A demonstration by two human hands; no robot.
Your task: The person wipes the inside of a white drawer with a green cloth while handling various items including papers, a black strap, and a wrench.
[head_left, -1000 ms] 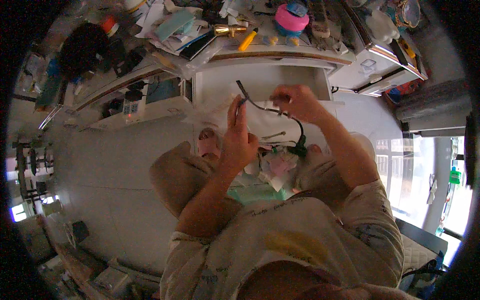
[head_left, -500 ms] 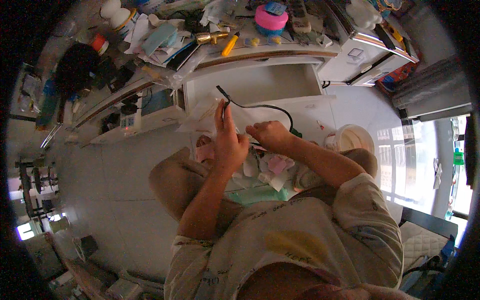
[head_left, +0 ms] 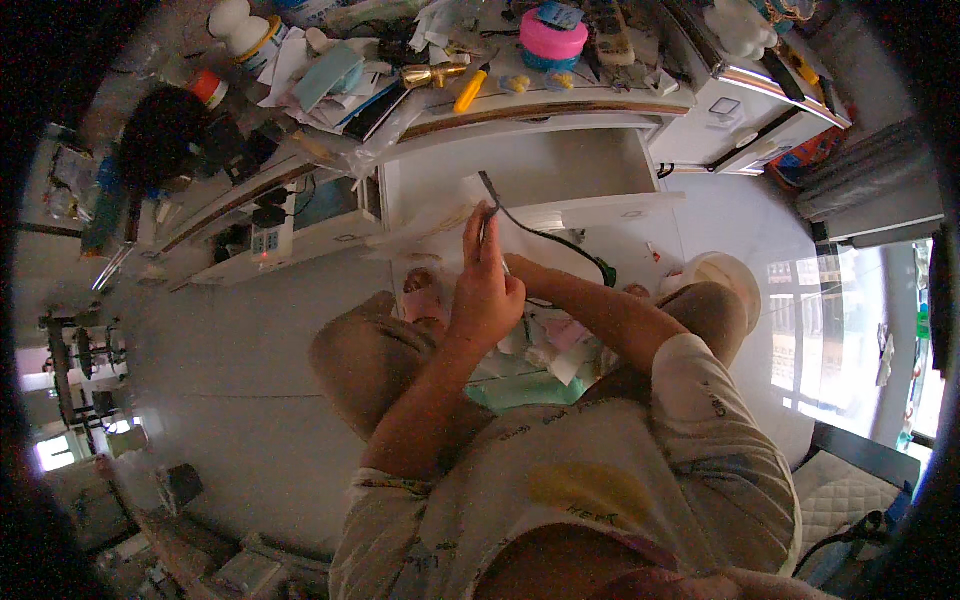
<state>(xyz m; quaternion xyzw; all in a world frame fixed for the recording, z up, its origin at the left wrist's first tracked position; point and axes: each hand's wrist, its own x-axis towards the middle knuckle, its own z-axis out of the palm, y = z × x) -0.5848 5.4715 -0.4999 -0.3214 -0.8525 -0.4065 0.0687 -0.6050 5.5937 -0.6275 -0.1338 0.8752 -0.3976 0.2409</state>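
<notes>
A thin black cable (head_left: 550,231) rises past the fingertips of my left hand (head_left: 483,295) and bends away to the right in an arc. My left hand pinches it near its upper end between long, straightened fingers. My right hand (head_left: 537,278) is close against the left one, its fingers hidden behind the left palm. Whether it grips the cable does not show. Below both hands, crumpled pale and pink scraps (head_left: 562,338) lie between my legs, beside a mint-green piece (head_left: 525,390).
An open white drawer (head_left: 560,165) lies just beyond my hands. Above it, the cluttered worktop bears a yellow-handled tool (head_left: 471,88), a brass fitting (head_left: 433,75), papers (head_left: 330,78) and a pink round container (head_left: 553,40). A pale bucket (head_left: 735,280) stands by my right knee.
My right hand has slid left and in behind the left hand, so its fingers no longer show. The left hand and the cable's upper end have shifted slightly right.
</notes>
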